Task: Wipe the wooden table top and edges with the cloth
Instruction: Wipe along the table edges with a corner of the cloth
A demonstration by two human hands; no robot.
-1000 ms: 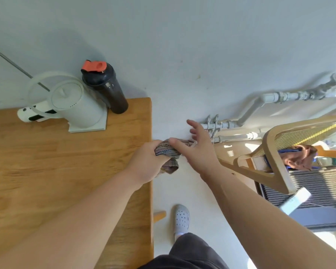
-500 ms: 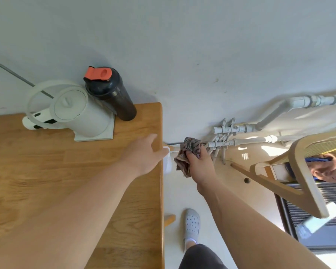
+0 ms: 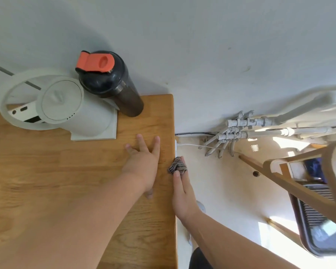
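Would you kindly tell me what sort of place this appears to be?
Probably a room in a home, perhaps a kitchen or dining corner: a wooden table against a plain wall carries a white electric kettle and a black shaker bottle, with exposed white pipes near the floor.

A white kettle [image 3: 66, 111] stands beside an orange-capped bottle [image 3: 113, 84], pipes [image 3: 241, 123] and chair [image 3: 299, 187] rightward.

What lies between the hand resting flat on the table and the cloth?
Only a bare strip of the wooden table top separates the left hand from the cloth at its right edge, as the head view shows.
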